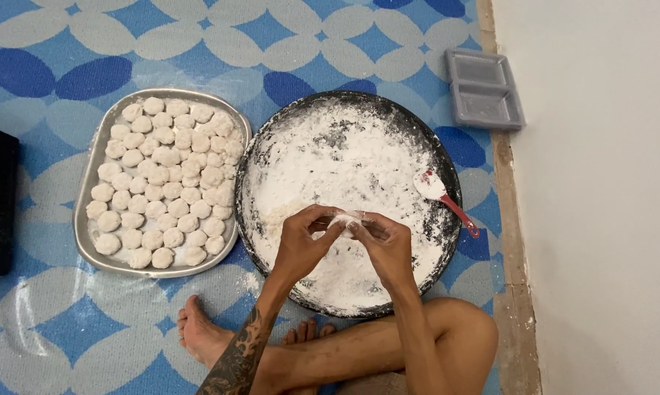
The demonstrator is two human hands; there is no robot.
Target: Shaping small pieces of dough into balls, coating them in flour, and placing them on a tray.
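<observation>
Seemingly soft, light and floury, the dough (347,219) sits pinched in both your left hand (303,241) and right hand (388,245) above the pan (447,172); hold its edges gently.

Head camera looks steeply down, fairly near, at the patterned floor mat (44,329).

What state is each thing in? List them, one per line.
Left hand: pinching the dough piece.
Right hand: pinching the same dough piece.
Dough piece: held above the pan, between both hands.
Round pan: coated with white flour.
Spoon: lying in the pan, floured.
Metal tray: filled with dough balls.
Grey container: empty, on the mat.
</observation>
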